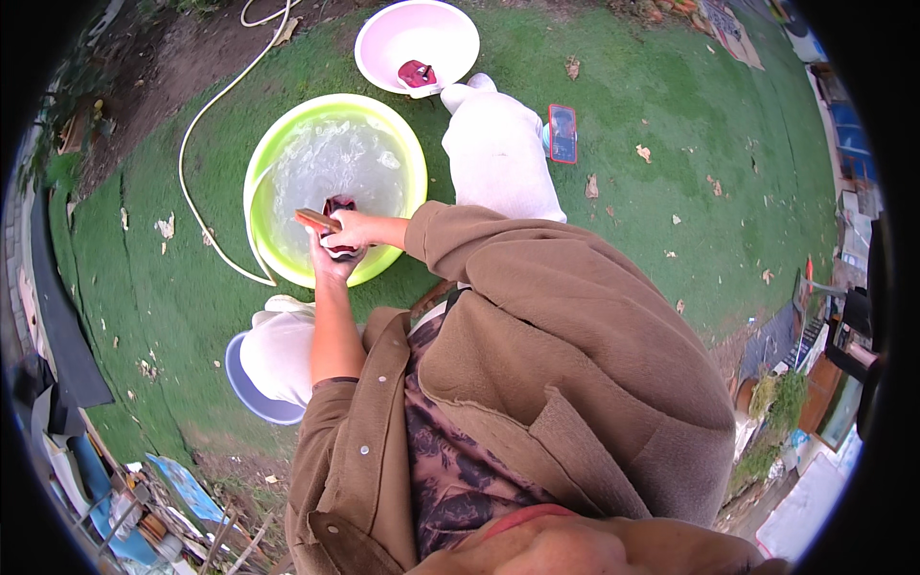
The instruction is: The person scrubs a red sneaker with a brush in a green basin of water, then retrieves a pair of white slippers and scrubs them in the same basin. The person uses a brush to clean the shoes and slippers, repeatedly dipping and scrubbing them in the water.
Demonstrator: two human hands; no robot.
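A lime-green basin (414,163) of sudsy water stands in front of me, and both my hands meet over its near side. My right hand (356,230) is closed around a brush (318,220) with a brown back and a reddish-orange edge. Beneath it, my left hand (333,261) grips a dark red item with white edging (339,204), which looks like a shoe. The hands and brush cover much of that item. A similar dark red piece (417,74) lies in the pink basin (460,34) farther off.
A pale hose (191,172) curves along the left and into the green basin. My white-clad legs (498,144) flank it. Beside the right leg is a red-edged phone (563,134); a blue basin (251,388) sits by the left leg. Green artificial turf (632,220) carries scattered dry leaves.
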